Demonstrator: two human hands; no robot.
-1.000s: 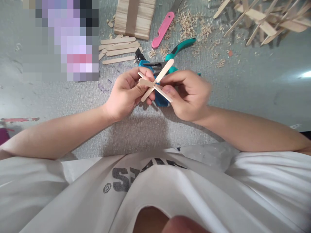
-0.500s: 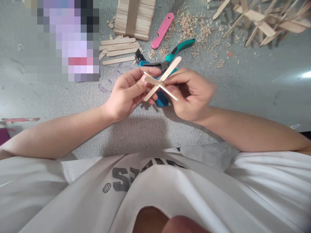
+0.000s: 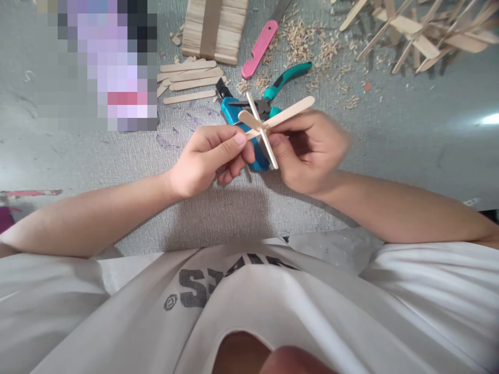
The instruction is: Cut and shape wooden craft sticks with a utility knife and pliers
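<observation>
A cross of wooden craft sticks is held above the grey table. My right hand pinches it near the joint with thumb and forefinger. My left hand sits just left of it, fingers curled, thumb and forefinger tips pressed at the cross's lower left end. Under the cross lie teal-handled pliers and a blue tool, partly hidden by my fingers.
Loose craft sticks and a banded stack of sticks lie at the back. A pink-handled knife and wood shavings are beside them. Finished stick assemblies are piled at the back right. A blurred patch covers the back left.
The stick cross has turned clockwise and risen a little to the right; its long stick now points right. My left fingers have slid down to its lower end.
</observation>
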